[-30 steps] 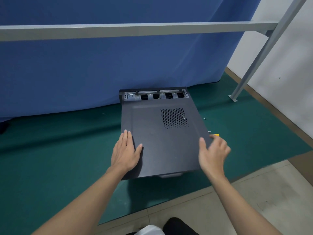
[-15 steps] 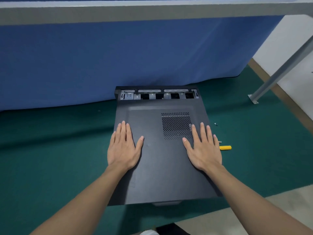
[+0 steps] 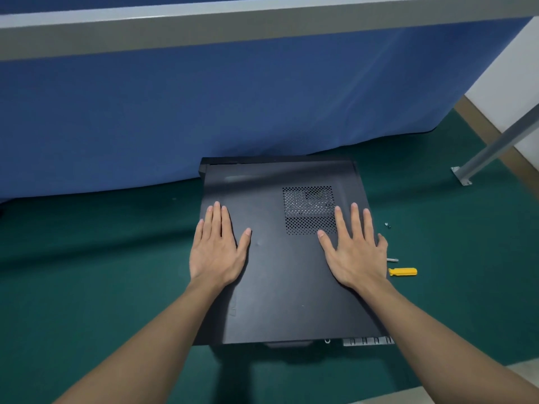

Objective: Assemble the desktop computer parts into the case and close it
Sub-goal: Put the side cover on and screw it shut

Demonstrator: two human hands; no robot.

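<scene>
Fingers [image 3: 216,220] on both hands are straight and flat, left hand [image 3: 217,253] and right hand [image 3: 354,255] pressing the black side panel [image 3: 280,293], which lies on the case [image 3: 203,169] mid-frame. Looks like thin stiff sheet metal, light and slick, so flat palms near the edges beat pinching. Since 0.5 s ago it's slid toward the top of the frame, covering the case's far end.

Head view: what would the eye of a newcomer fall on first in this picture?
First, the black metal computer case, lying flat in the middle of the green floor mat, with the left hand and the right hand laid flat on its top. Next, the small yellow-handled screwdriver on the mat just right of the case, and the wide blue curtain behind.
</scene>
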